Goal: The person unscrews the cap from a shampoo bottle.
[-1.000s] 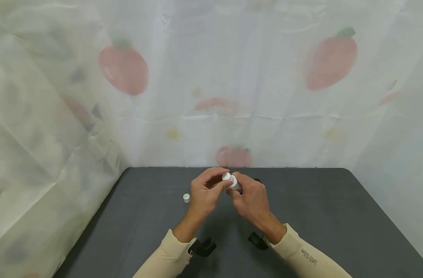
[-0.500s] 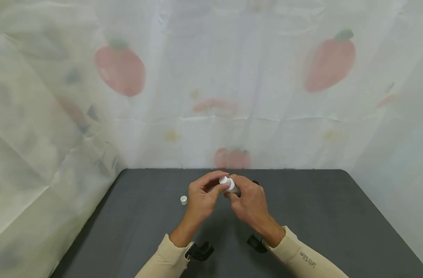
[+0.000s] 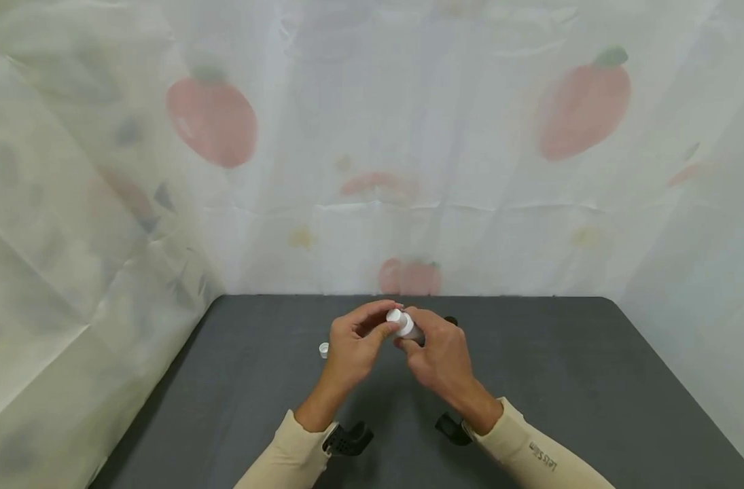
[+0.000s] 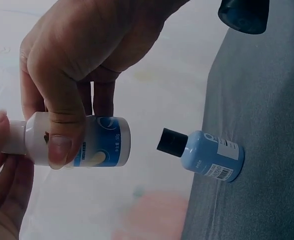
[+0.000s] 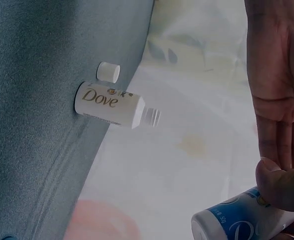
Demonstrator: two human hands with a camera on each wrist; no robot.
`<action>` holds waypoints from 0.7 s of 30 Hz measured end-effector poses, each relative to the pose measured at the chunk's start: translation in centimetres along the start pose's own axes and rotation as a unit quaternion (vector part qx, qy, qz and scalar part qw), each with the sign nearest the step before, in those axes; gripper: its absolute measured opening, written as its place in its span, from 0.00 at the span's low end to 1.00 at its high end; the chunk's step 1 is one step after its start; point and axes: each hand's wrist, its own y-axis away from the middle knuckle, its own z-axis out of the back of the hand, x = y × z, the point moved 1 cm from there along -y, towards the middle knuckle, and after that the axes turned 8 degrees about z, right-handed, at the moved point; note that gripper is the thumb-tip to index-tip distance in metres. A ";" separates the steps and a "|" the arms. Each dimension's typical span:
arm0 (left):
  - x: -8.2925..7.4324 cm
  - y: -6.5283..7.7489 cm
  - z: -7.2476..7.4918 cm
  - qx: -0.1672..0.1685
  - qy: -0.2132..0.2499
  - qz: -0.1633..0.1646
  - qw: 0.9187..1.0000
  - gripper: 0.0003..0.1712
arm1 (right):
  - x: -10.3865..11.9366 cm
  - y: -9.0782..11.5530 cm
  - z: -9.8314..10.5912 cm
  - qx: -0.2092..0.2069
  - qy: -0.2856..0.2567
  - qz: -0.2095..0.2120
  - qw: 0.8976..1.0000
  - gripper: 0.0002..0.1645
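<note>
A small white-and-blue bottle [image 4: 114, 142] is held tilted above the table between both hands. My right hand [image 3: 440, 346] grips its body, the thumb lying across the label in the left wrist view. At its other end is a white cap [image 3: 395, 316], which my left hand [image 3: 353, 346] pinches between thumb and fingers. In the right wrist view that cap is out of frame, and the bottle's base [image 5: 209, 227] faces the camera.
A white Dove bottle [image 5: 112, 105] stands uncapped on the dark table [image 3: 561, 394], a loose white cap [image 5: 108, 72] beside it. Behind my right hand stands a blue bottle [image 4: 211, 155] with a black cap [image 4: 172, 142]. A printed curtain [image 3: 469, 136] hangs behind the table.
Both hands and the bottle have shifted slightly left in the head view, keeping the same hold. My left hand now covers part of the loose cap on the table.
</note>
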 end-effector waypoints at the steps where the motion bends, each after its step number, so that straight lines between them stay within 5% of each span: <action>1: -0.1 -0.1 0.0 -0.008 -0.008 -0.002 1.000 0.18 | 0.0 0.0 0.0 0.001 0.000 0.001 1.000 0.21; 11: -0.5 0.3 0.0 0.039 0.000 -0.012 0.999 0.19 | 0.2 0.0 0.3 0.004 0.005 -0.009 1.000 0.22; 21: -0.9 0.4 0.3 -0.008 -0.049 -0.034 0.998 0.20 | 0.6 0.3 0.2 0.002 -0.006 -0.001 1.000 0.20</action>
